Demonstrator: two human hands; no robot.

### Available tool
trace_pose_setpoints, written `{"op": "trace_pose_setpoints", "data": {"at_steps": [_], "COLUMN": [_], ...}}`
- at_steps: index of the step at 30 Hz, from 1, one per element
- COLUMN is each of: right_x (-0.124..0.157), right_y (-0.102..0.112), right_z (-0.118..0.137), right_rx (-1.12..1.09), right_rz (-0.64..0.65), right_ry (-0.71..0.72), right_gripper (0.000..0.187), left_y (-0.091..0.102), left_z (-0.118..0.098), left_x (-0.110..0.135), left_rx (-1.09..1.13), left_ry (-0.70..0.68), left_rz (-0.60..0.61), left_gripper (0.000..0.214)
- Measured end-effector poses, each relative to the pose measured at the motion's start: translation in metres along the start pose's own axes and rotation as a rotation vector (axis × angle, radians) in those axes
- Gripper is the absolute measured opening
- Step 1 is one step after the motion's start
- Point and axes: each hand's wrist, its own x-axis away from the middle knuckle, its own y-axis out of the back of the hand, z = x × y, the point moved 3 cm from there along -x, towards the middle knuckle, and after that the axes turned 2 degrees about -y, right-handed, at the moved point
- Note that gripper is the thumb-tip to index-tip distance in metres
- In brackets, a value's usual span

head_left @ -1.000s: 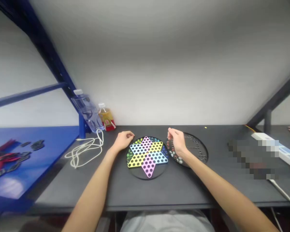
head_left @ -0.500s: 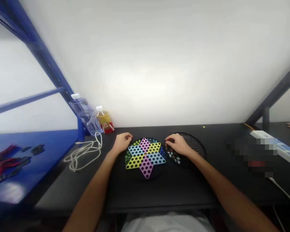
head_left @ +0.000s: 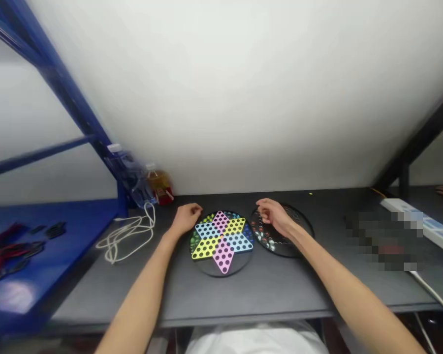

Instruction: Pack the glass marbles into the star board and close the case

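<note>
- Left hand (head_left: 186,219): at the upper-left rim of the Chinese checkers board (head_left: 205,264); left fingers (head_left: 196,209) curled loosely; the hand hides any pinch, so you cannot tell whether they hold a marble.
- Right hand (head_left: 275,215): above the round black tray (head_left: 305,231); right fingers (head_left: 262,205) loosely spread, with no marble visible between them.
- Board: flat on the table (head_left: 243,295), centred before you; pink, yellow, blue and green star points, with dark holes; the tray lies just to its right, apart from it.
- Marbles (head_left: 265,236): small glass pieces, mostly along the tray's left side, with more in the board's holes; likely hard, slippery and quick to roll; take each one by pinching it from above between fingertips.
- Handling: the board looks light and stiff; if it must shift, take it by the black rim, not the star.
- Room: open table lies in front of both pieces; a looped white cord (head_left: 125,241), a clear water bottle (head_left: 131,179) and a juice bottle (head_left: 159,187) stand off to the left; a white power strip (head_left: 409,214) lies to the right; a pixelated patch hides whatever lies beside it; the table's near edge is close to your body.
</note>
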Motion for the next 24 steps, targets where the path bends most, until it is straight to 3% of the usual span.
{"op": "trace_pose_setpoints", "data": {"at_steps": [4,7,10,15,20,24], "right_x": [0.008,0.010,0.009,0.007,0.010,0.009], "right_y": [-0.007,-0.013,-0.015,-0.010,-0.009,-0.008], "right_z": [0.011,0.008,0.003,0.004,0.003,0.001], "right_rx": [0.651,0.851,0.881,0.901,0.915,0.807], "right_rz": [0.029,0.140,0.199,0.133,0.232,0.198], "right_ry": [0.225,0.249,0.239,0.261,0.245,0.206], "right_gripper": [0.021,0.014,0.014,0.017,0.009,0.009], "left_y": [0.000,0.000,0.000,0.000,0.000,0.000], "left_z": [0.000,-0.001,-0.001,0.000,-0.001,-0.001], "left_x": [0.000,0.000,0.000,0.000,0.000,0.000], "left_rx": [0.009,0.001,-0.009,0.006,0.010,0.015], "left_ry": [0.004,0.002,-0.007,-0.009,0.017,0.000], "left_rz": [0.010,0.015,0.015,0.016,0.018,0.015], "left_gripper": [0.026,0.025,0.025,0.025,0.026,0.025]}}
